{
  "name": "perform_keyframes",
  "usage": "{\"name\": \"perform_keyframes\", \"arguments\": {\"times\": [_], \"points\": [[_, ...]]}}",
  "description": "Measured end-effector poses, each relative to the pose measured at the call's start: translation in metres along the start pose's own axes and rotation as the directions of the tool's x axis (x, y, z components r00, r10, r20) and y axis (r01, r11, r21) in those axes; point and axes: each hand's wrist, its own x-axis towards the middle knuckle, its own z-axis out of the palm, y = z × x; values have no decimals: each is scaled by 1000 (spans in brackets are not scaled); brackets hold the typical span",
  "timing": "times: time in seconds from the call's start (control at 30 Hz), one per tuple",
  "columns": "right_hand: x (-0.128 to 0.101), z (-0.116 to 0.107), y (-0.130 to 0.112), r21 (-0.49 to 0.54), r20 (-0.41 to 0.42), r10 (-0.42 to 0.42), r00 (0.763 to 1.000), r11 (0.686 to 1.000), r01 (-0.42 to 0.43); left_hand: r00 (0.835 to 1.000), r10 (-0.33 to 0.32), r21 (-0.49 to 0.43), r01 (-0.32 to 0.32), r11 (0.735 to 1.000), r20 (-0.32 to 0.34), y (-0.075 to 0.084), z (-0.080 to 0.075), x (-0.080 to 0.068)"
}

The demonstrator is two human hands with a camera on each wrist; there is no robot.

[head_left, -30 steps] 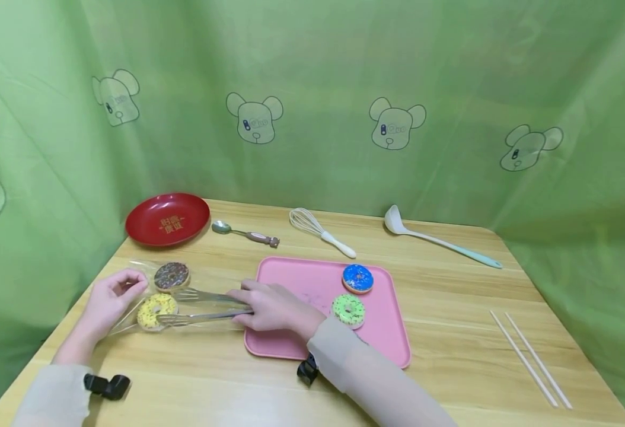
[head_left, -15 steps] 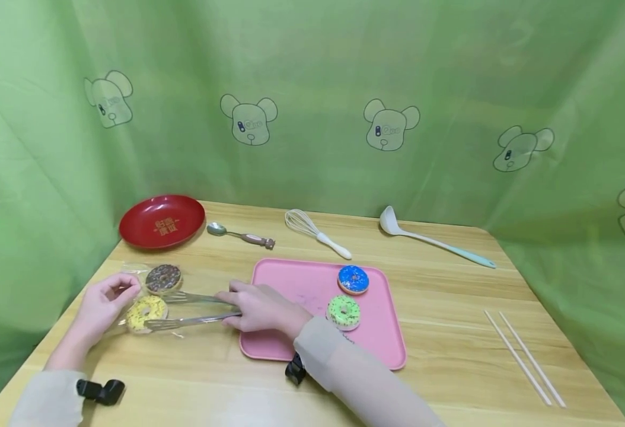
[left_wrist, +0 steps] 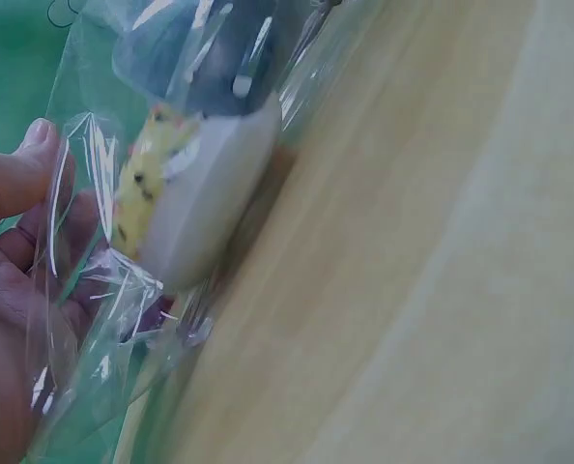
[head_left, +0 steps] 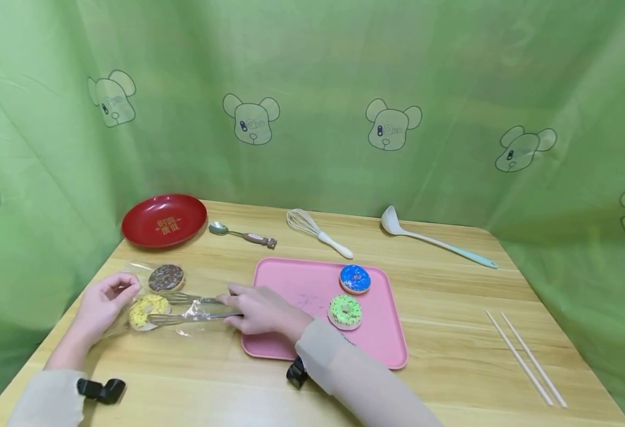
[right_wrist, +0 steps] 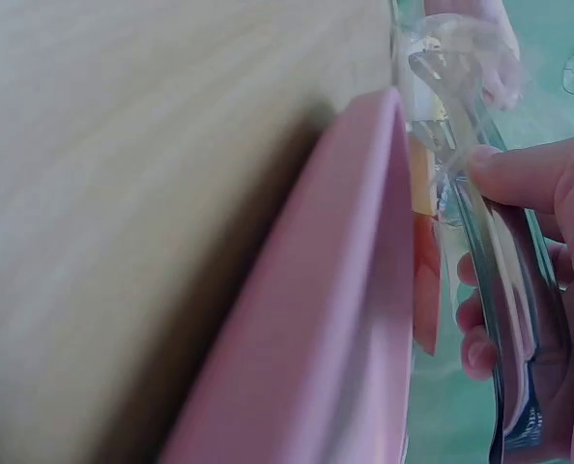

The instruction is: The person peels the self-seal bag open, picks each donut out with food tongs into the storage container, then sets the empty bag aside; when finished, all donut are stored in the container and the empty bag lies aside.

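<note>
My right hand (head_left: 259, 309) grips metal tongs (head_left: 190, 308) whose tips reach into a clear plastic bag (head_left: 147, 296) and close around a yellow donut (head_left: 149, 311). A chocolate donut (head_left: 165, 277) lies in the bag just behind it. My left hand (head_left: 104, 302) pinches the bag's left end, seen close in the left wrist view with the yellow donut (left_wrist: 171, 208) inside the bag (left_wrist: 94, 319). The right wrist view shows the tongs (right_wrist: 504, 319) in my fingers beside the pink tray's edge (right_wrist: 345, 290). On the pink tray (head_left: 302, 284) sit a blue donut (head_left: 354, 279) and a green donut (head_left: 345, 312).
A red plate (head_left: 164, 220), a spoon (head_left: 242, 235), a whisk (head_left: 318, 233) and a white ladle (head_left: 435, 243) lie along the table's back. Two chopsticks (head_left: 526, 358) lie at the right. Green curtains close in the table on three sides.
The tongs' arms have drawn closer together on the yellow donut, and the bag has crinkled around them. My right hand has shifted slightly left.
</note>
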Motion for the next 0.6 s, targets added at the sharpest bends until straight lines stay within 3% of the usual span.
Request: {"name": "perform_keyframes", "arguments": {"times": [0.33,0.6], "points": [[-29,-12,8,-21,-82,-16,996,1000,15,1000,8,-11,-8,1000,-15,-2,-1,0],[-54,-17,17,28,-127,4,992,1000,0,1000,4,-1,-4,1000,-30,-2,-1,-1]]}}
